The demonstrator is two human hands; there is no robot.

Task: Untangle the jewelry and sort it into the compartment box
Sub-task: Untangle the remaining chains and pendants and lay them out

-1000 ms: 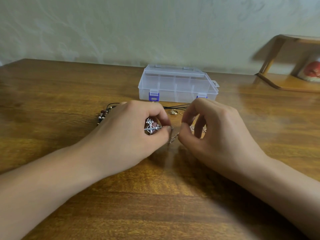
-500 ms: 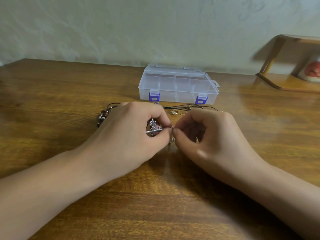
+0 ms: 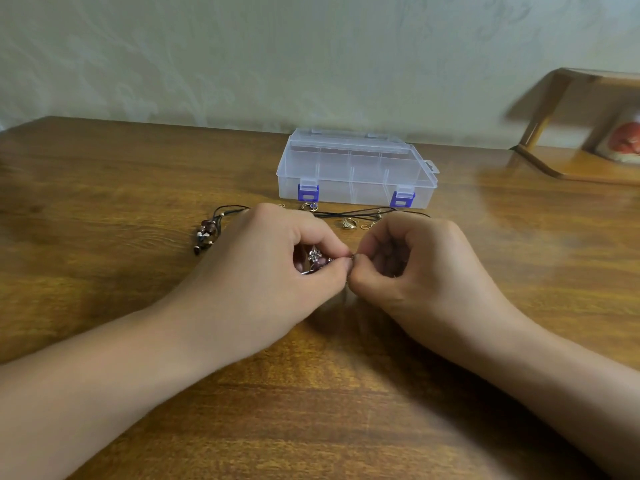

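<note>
Left hand (image 3: 277, 268) pinches the silver pendant (image 3: 316, 259); right hand (image 3: 412, 268) pinches its fine chain—just before the closed compartment box (image 3: 356, 171). Pulling hard could tighten the knot—or snap the chain.

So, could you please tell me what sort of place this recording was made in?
Probably a room at home: a glossy brown wooden table stands against a pale patterned wall, with a small wooden shelf at the right. On the table sits a clear plastic compartment box with blue latches.
</note>
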